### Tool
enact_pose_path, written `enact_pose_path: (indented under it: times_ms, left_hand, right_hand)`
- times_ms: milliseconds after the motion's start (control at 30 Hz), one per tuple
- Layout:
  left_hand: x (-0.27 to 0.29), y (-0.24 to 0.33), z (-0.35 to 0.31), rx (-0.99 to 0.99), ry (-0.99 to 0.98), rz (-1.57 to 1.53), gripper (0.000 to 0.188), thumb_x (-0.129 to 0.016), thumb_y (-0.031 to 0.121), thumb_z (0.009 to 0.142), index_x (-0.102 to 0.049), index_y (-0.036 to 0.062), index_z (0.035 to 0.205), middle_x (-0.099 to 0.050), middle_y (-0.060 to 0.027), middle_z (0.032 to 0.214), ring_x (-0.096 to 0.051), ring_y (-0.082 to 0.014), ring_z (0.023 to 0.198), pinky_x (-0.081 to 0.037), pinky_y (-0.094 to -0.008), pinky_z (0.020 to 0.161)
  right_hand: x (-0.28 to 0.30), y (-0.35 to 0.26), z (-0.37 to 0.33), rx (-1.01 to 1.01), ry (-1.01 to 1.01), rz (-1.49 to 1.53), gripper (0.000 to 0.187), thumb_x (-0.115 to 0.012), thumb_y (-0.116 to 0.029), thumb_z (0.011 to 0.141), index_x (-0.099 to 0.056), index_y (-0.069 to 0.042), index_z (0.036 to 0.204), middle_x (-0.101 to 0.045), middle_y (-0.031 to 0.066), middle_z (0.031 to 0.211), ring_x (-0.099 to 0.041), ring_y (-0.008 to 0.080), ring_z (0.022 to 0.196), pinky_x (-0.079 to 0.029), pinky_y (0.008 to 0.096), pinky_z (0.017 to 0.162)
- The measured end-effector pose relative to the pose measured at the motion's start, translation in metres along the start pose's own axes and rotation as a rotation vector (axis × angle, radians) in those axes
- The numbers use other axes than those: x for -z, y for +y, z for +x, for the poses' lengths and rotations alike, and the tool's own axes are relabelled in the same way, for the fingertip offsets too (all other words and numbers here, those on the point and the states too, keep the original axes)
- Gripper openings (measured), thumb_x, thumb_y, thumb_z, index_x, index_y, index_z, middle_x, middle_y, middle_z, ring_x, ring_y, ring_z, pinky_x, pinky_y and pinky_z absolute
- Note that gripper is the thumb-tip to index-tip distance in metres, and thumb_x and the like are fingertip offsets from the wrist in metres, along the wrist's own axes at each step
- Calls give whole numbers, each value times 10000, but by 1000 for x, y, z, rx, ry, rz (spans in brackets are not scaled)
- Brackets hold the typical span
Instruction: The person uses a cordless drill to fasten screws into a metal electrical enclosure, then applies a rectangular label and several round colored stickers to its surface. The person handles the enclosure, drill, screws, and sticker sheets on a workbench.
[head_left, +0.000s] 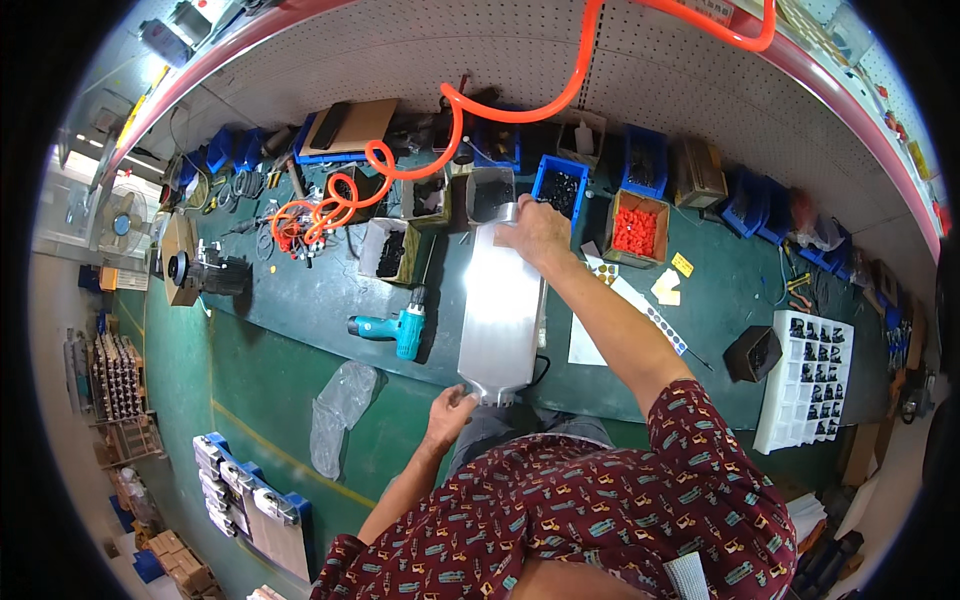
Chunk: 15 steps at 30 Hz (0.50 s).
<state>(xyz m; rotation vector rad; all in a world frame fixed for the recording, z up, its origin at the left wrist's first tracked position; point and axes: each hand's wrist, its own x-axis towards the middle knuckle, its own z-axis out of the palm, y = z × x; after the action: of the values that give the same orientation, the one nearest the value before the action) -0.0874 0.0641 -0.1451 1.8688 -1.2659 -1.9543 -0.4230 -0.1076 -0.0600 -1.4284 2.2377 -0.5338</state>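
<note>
A long, shiny silver metal housing [498, 325] extends from the workbench over its front edge toward my body, its near end narrowing. My right hand [535, 232] is closed around the far end, by a curved metal lip. At the near left corner, my left hand [452, 412] pinches the narrowed end between thumb and fingers; some fingertips are hidden. Left of the housing, a teal cordless drill [400, 328] lies on its side, touched by neither hand. A bit of black cable [542, 370] shows beside the housing's right edge.
Small parts fill a blue bin [560, 188] and a box of red pieces [634, 232] along the back. An orange coiled air hose [450, 95] hangs over the bench [300, 285]. A white tray [806, 380] of black parts lies right; a plastic bag [342, 415] is on the floor.
</note>
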Motion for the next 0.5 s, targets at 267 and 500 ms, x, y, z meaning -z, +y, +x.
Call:
enact_pose_path:
  times_ms: [267, 500]
  left_hand:
    - [-7, -7, 14, -163, -215, 117, 704, -792, 345, 861, -565, -89, 1367, -694, -211, 1237, -672, -262, 1113, -531, -349, 968]
    - [-40, -5, 9, -112, -143, -209, 601, -845, 362, 832, -584, -26, 1209, -672, -68, 953, -644, -135, 811, -548, -293, 699]
  right_hand:
    - [2, 46, 39, -123, 99, 453, 337, -737, -396, 881, -746, -93, 1028, -763, 170, 1007, -731, 320, 971, -555, 404, 871]
    - [-42, 99, 95, 208, -168, 372, 315, -711, -319, 902, -783, -30, 1003, -760, 178, 904, -717, 284, 827, -550, 374, 804]
